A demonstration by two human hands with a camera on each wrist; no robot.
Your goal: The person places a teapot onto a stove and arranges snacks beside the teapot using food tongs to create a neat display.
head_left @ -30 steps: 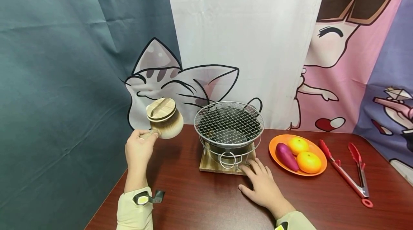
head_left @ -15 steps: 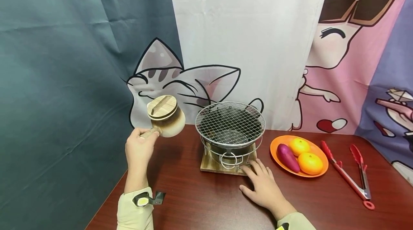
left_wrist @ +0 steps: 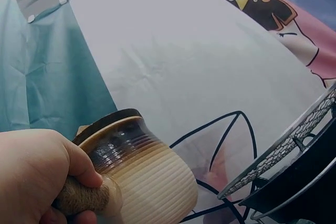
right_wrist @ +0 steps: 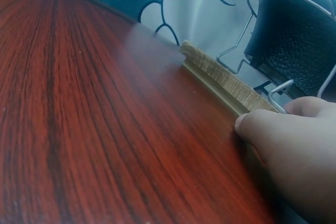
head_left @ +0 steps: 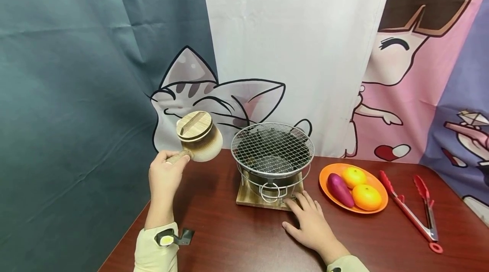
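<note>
In the head view my left hand (head_left: 166,176) grips the stubby side handle of a small ceramic pot (head_left: 206,144), raised above the table and tilted. A flat wooden lid (head_left: 195,125) with a crossbar sits on top. The left wrist view shows the ribbed pot (left_wrist: 152,177), dark brown fading to cream, with thumb and fingers round its rough handle (left_wrist: 84,196). My right hand (head_left: 309,225) lies with fingers spread at the front right corner of a wooden base (head_left: 248,197). On that base stands a black grill stove (head_left: 273,178) with a round wire mesh (head_left: 273,147) on top.
Right of the stove, an orange plate (head_left: 324,183) bears a purple eggplant-like item (head_left: 340,189) and two orange fruits (head_left: 366,197). Red-tipped tongs (head_left: 416,217) lie spread farther right. A printed cloth backdrop (head_left: 298,51) hangs behind the dark red table (head_left: 229,238).
The pot has risen slightly and shifted a little right toward the stove, still in my left hand. My right hand stays at the base's corner.
</note>
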